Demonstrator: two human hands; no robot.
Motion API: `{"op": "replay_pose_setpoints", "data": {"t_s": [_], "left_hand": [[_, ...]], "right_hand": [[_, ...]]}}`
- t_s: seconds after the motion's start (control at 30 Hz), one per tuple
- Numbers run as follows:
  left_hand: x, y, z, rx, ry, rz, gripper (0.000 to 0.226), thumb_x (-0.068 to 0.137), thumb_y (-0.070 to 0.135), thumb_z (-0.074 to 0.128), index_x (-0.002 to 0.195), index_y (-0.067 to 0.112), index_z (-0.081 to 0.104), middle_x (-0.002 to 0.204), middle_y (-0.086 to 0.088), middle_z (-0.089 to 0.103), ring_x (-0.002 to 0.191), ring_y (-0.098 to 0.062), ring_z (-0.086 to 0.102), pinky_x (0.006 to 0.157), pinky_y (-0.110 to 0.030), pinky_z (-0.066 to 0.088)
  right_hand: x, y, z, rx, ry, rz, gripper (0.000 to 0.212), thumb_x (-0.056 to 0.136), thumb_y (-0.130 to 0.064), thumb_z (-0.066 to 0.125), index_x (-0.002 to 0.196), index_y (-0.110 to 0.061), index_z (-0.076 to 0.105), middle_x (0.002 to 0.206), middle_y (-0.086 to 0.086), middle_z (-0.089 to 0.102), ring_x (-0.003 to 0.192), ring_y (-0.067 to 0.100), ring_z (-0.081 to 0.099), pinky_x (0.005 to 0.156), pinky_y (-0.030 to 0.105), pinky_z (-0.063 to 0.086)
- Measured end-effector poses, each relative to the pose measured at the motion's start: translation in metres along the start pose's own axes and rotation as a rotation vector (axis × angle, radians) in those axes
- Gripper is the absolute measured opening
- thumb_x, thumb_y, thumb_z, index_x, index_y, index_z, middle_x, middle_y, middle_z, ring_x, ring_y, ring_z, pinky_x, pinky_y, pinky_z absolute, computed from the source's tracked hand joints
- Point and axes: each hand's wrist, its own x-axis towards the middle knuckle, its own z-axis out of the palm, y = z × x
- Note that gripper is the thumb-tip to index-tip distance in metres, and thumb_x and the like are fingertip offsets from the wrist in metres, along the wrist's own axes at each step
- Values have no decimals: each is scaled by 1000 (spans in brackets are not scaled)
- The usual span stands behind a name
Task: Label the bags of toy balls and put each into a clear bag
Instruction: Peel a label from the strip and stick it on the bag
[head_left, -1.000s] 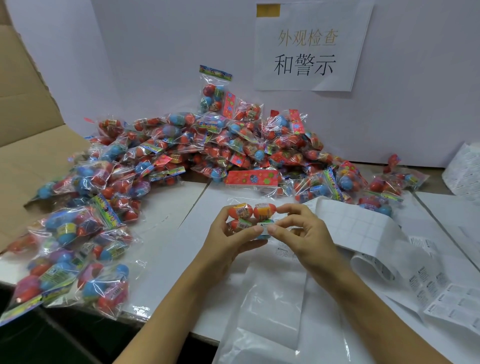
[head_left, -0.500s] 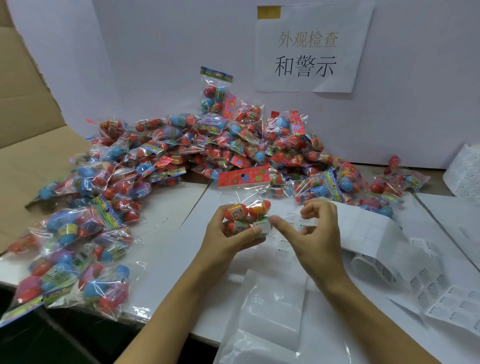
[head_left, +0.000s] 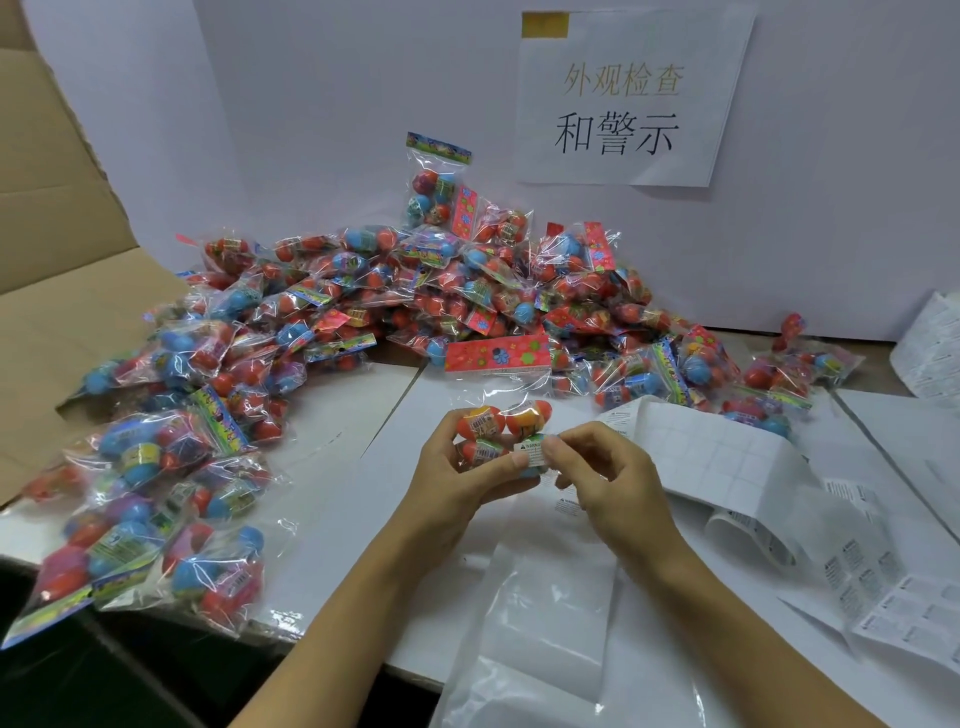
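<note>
- The bag of balls sat above the table, gripped in the curled left hand.
- The right hand pinched a small warning sticker against it.
- The clear bag lay unfilled below, so bagging remained.
- The big pile behind seemingly awaited labels from the sticker sheets.

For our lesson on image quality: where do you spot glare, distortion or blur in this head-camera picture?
Head view: glare glints off the pile of toy-ball bags and the clear bag; wide-angle distortion bends the cardboard at the left; the label print is too small to read.
</note>
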Motion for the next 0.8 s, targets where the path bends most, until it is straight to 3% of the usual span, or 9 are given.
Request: {"op": "replay_pose_setpoints", "data": {"t_s": [0.13, 0.27, 0.37, 0.5, 0.6, 0.7, 0.8], "left_hand": [[1, -2, 0, 30, 14, -3, 54, 75, 19, 86, 122, 17, 59, 110, -12, 75, 103, -34, 75, 82, -35, 62], [0, -3, 0, 56, -6, 8, 55, 77, 17, 85, 124, 15, 57, 113, -13, 74, 105, -35, 74, 85, -38, 62], [0, -3, 0, 67, -11, 13, 52, 79, 16, 85, 124, 15, 58, 114, -14, 74, 105, -35, 73, 86, -40, 62], [0, -3, -2, 34, 1, 6, 49, 80, 15, 84, 122, 15, 60, 111, -13, 75, 104, -36, 74, 84, -38, 62], [1, -2, -2, 12, 16, -15, 57, 74, 23, 88, 123, 18, 60, 112, -11, 75, 105, -35, 74, 85, -38, 62], [2, 0, -3, -28, 30, -28, 62, 71, 25, 89, 125, 16, 59, 114, -13, 75, 107, -34, 73, 87, -39, 62], [3, 0, -3, -54, 48, -36, 59, 74, 19, 85, 126, 15, 59, 114, -13, 75, 105, -34, 74, 85, -37, 62]], "right_hand": [[0, 3, 1, -13, 22, 26, 15, 99, -20, 61, 88, -18, 70, 78, -6, 69, 69, 8, 64, 56, 16, 47], [-2, 2, 3, -28, 52, 19, 20, 89, -42, 68, 85, -23, 70, 80, -8, 71, 74, 12, 67, 64, 21, 54], [-2, 2, 4, -56, 35, -11, 11, 91, -31, 72, 85, -22, 71, 80, -9, 72, 76, 12, 68, 68, 22, 55], [-1, 4, 2, -25, 30, -10, 16, 98, -22, 63, 84, -20, 70, 75, -10, 68, 70, 9, 64, 60, 16, 48], [-2, 2, 2, -9, 15, -5, 9, 93, -31, 68, 91, -23, 72, 81, -10, 71, 76, 10, 66, 62, 16, 50], [-4, 0, 3, -58, 8, -37, 19, 82, -42, 73, 97, -31, 71, 89, -10, 72, 83, 8, 68, 66, 17, 53], [-4, 0, 3, -36, 0, -59, 14, 92, -25, 70, 100, -36, 69, 95, -11, 73, 83, 10, 69, 69, 21, 56]]}}
